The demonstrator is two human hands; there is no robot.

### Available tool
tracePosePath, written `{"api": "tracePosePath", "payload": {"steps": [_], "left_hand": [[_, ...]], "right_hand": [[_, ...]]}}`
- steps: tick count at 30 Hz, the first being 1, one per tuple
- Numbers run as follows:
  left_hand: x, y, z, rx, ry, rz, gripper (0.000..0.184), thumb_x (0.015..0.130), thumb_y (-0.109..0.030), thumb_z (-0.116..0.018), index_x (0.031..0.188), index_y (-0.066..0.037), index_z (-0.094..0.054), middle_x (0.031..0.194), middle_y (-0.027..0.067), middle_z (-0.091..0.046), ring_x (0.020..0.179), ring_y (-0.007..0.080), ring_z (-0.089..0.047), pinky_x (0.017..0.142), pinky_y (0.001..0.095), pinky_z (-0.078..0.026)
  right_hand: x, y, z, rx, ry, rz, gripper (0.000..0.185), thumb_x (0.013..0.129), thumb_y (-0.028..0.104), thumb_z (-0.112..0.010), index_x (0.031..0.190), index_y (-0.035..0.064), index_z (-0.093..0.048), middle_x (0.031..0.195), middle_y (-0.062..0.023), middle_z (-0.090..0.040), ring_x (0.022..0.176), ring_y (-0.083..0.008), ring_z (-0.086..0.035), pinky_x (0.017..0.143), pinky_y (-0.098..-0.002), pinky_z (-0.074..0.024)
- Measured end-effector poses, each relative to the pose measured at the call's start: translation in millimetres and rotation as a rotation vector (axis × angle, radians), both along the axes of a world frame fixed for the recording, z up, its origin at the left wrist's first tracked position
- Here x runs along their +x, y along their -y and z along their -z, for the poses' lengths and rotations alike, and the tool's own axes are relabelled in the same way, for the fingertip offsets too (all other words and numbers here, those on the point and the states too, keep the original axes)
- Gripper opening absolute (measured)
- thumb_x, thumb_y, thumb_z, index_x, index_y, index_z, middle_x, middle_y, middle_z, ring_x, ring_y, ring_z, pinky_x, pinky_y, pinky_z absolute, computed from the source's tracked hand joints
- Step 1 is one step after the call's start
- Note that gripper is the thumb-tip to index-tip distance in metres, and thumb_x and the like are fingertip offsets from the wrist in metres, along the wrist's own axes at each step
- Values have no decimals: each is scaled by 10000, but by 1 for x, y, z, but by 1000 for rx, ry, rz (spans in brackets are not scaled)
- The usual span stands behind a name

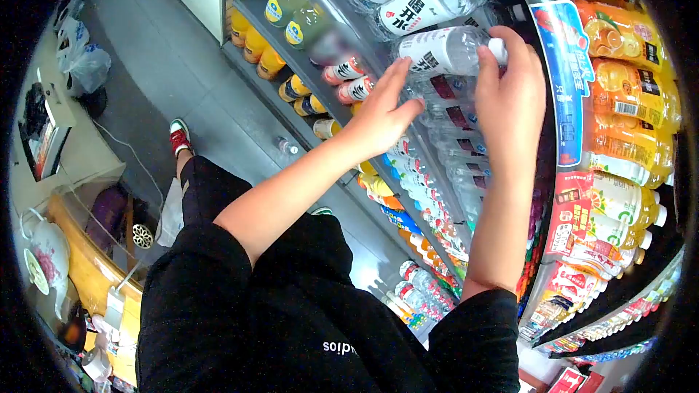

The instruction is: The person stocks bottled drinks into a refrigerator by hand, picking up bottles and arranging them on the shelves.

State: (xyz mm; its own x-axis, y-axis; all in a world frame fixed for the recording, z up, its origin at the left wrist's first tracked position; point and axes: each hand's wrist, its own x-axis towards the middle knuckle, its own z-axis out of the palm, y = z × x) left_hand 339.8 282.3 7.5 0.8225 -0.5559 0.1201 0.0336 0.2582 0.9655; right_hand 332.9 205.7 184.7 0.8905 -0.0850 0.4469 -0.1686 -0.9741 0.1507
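Observation:
A clear water bottle (445, 51) with a white label and white cap lies on its side at the shelf's edge, among others like it. My right hand (513, 87) grips it round the neck end, thumb and fingers on either side by the cap. At the bottle's base is my left hand (378, 116), its fingers stretched out and thumb apart. The fingertips lie against or very near the base; I cannot tell which. Just beyond lies another white-labelled bottle (422, 11). Clear bottles with dark labels (459, 116) lie in the row beside my hands.
Orange juice bottles (619, 36) fill the shelf at right, behind a blue price strip (561, 80). Lower shelves hold yellow drinks (269, 62) and red-labelled bottles (357, 87). One small bottle (286, 147) is on the grey floor (211, 80). A wooden table (95, 247) with a teapot (51, 258) stands left.

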Motion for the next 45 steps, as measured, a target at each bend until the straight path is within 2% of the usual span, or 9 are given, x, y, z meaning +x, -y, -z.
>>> {"api": "tracePosePath", "payload": {"steps": [12,19,20,28,31,33,37,39,45], "left_hand": [[20,31,-4,-75,-119,77,647,896,-259,-463,1425,28,-227,1505,262,-86,1422,298,-37,1132,341,-70],[35,56,-1,-71,-47,95,588,898,-288,-428,1370,44,-317,1448,359,-125,1379,429,-128,1118,385,-172],[40,55,4,60,393,42,363,906,-185,-439,1188,42,-454,1415,365,-211,1356,461,-176,1114,421,-206],[52,67,4,-185,24,31,229,898,-101,-427,1081,34,-458,1376,362,-290,1300,512,-258,1099,459,-245],[52,69,6,-184,142,20,255,901,-107,-406,1097,47,-463,1384,357,-283,1316,490,-247,1108,448,-230],[53,69,5,-143,4,124,626,906,-307,-311,1393,84,-269,1459,234,-284,1378,270,-229,1118,315,-145],[56,76,9,-150,13,90,605,910,-290,-303,1391,77,-284,1462,214,-294,1372,262,-246,1116,308,-152],[57,66,6,-190,-83,72,423,916,-169,-344,1259,63,-432,1421,285,-301,1354,381,-252,1118,382,-207],[41,-38,66,-328,-304,98,430,902,-270,-378,1183,8,-547,1101,107,-624,1000,184,-579,866,306,-443]], "right_hand": [[40,54,12,199,33,218,301,846,213,-576,1094,43,-576,1100,-246,-591,1034,-393,-565,901,-451,-430],[62,76,-4,58,-136,495,372,811,318,-644,1140,148,-607,1187,-161,-597,1141,-324,-531,977,-396,-384],[64,79,-3,-4,-114,483,368,800,331,-656,1120,151,-625,1165,-150,-612,1122,-319,-544,968,-385,-390],[73,112,7,-174,-51,442,397,784,350,-670,1133,166,-630,1145,-141,-622,1108,-313,-555,972,-383,-390],[73,107,6,-204,-23,448,403,782,354,-670,1135,165,-629,1147,-144,-620,1112,-317,-552,977,-387,-387],[72,107,7,-213,-17,464,406,781,358,-670,1136,164,-629,1149,-146,-619,1117,-320,-548,980,-389,-384],[66,95,0,-149,-84,468,474,797,402,-646,1197,155,-591,1185,-162,-598,1160,-334,-518,1007,-389,-362],[59,89,3,-117,-25,411,564,814,420,-624,1262,90,-533,1233,-184,-565,1204,-348,-482,1038,-389,-327],[-27,-19,52,242,97,-424,130,785,39,-611,910,4,-620,985,-166,-649,985,-312,-605,977,-474,-383]]}}
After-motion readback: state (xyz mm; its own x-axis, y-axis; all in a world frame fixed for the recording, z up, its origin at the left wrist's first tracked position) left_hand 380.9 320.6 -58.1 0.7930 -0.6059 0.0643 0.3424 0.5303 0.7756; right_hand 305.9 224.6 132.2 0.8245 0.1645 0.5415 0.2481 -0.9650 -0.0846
